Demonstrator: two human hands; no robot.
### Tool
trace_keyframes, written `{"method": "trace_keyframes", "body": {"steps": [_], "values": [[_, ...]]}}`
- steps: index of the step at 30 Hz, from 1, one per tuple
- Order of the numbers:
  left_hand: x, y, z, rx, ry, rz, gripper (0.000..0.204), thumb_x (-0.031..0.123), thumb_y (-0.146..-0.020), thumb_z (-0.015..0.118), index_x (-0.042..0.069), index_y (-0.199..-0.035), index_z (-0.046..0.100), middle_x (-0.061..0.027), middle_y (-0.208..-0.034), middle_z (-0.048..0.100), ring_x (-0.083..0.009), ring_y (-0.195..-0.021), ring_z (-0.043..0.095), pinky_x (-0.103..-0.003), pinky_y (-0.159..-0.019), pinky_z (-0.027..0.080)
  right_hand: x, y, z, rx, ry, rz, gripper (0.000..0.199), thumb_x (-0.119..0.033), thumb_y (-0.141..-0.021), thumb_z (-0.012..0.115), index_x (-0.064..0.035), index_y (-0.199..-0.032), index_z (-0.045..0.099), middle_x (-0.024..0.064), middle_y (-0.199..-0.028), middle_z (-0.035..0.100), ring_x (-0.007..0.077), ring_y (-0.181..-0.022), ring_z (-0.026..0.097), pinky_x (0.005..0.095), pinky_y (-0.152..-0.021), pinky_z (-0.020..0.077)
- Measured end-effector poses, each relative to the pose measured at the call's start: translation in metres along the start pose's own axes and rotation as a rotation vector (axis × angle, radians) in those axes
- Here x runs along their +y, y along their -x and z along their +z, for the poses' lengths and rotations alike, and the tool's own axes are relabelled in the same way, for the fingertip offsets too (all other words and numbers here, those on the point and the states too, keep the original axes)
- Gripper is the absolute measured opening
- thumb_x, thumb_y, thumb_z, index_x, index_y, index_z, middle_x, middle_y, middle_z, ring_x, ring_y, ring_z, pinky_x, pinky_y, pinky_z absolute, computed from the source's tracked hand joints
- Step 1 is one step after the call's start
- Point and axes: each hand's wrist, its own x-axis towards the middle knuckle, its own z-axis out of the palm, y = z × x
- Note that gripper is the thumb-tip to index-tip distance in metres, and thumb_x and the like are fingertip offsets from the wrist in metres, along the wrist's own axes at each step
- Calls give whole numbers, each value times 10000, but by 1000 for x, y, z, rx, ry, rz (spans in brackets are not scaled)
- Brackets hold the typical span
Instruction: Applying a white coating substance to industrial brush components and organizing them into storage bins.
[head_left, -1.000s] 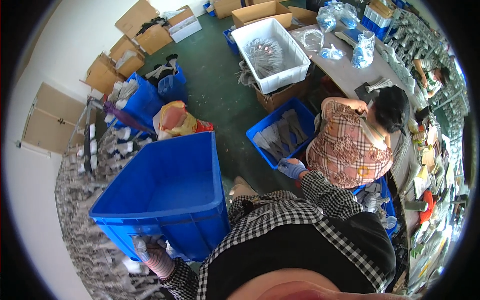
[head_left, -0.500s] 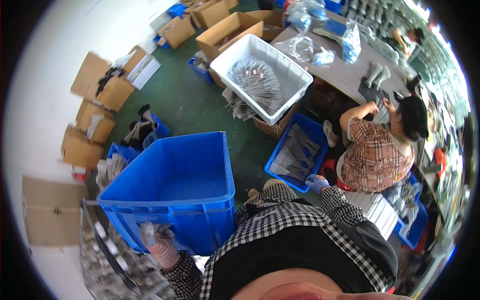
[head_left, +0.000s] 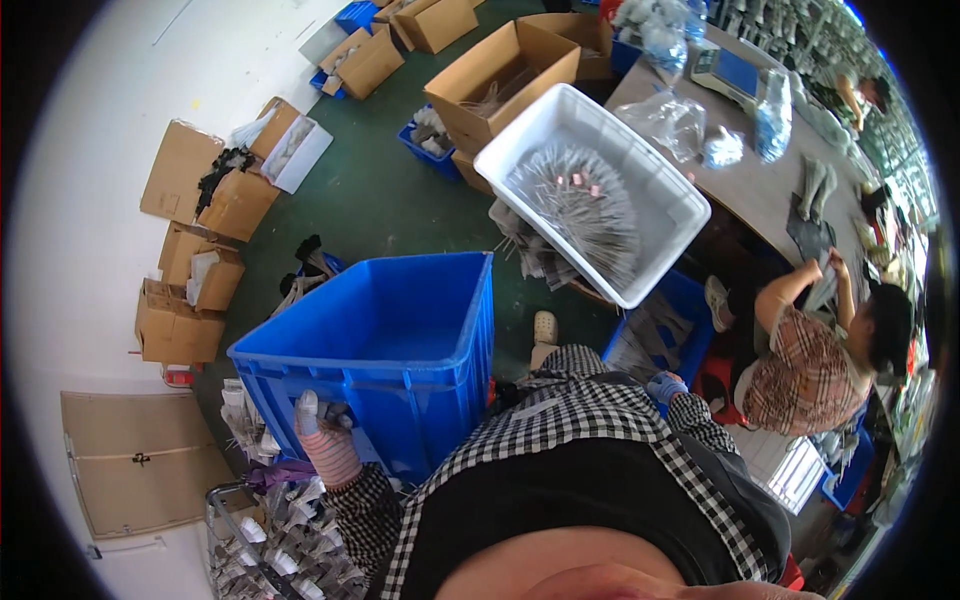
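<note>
My left hand (head_left: pixel 330 448), in a striped glove with pale fingertips, is closed on the near wall of a large blue plastic bin (head_left: pixel 390 385). Its thumb lies up along the outside, and its other fingers are partly hidden at the wall. The bin is tilted at my left side, and its visible inside holds nothing. My right hand (head_left: pixel 667 386), in a bluish glove, is low at my right, by the near edge of a blue crate (head_left: pixel 612 345) of grey gloves. Its fingers are too small to read, and whether it touches the crate is unclear.
Ahead, a white tub (head_left: pixel 680 225) holds a fan of thin grey strands. Cardboard boxes (head_left: pixel 240 203) line the left wall. At right, a co-worker (head_left: pixel 805 370) sits at a long table (head_left: pixel 740 195) with plastic bags and a scale. A rack of gloves (head_left: pixel 285 545) stands at lower left.
The view has shifted, so the white tub, crate and co-worker appear farther right. The white tub now overlaps the crate more. My left hand keeps its hold on the blue bin.
</note>
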Motion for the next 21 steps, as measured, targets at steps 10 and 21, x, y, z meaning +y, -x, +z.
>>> {"method": "trace_keyframes", "body": {"steps": [10, 21], "values": [[29, -172, 24, 37, 252, 29, 277, 242, -972, 544, -24, -1051, 538, -128, -897, 619, -193, -635, 583, -251, -488, 512, -163, -71, -133, 69, 8, -417, 389, -441, -794, 599, -128, -994, 714, 130, -896, 687, 287, -836, 663, 396, -810, 518], [87, -418, 120, 272, -132, 32, 319, 353, -832, 685, 65, -857, 550, -36, -739, 533, -154, -661, 558, -274, -545, 415, -391, -90, -192, 599, -174, -181, 340, -415, -759, 690, -91, -747, 587, 134, -733, 628, 352, -713, 622, 461, -625, 461]]}}
